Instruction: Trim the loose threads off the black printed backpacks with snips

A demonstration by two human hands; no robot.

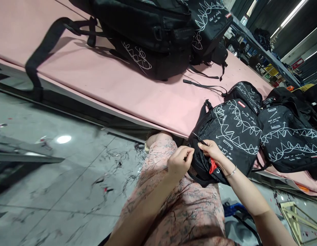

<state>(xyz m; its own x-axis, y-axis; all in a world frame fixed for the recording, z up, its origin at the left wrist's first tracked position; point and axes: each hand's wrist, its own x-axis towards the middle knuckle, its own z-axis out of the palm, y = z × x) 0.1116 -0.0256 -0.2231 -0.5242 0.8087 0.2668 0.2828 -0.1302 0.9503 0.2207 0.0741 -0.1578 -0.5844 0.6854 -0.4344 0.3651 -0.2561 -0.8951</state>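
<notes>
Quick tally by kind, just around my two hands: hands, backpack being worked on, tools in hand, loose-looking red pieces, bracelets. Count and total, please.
Bare hands: 2 (left hand, right hand)
Black fabric backpack with white print: 1
Slim dark pointed tool: 1
Bright red fabric-like piece: 1
Thin silver-coloured metal bracelet: 1
Total: 6

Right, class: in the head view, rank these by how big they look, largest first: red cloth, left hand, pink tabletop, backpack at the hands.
1. Pink tabletop
2. Backpack at the hands
3. Left hand
4. Red cloth
</notes>
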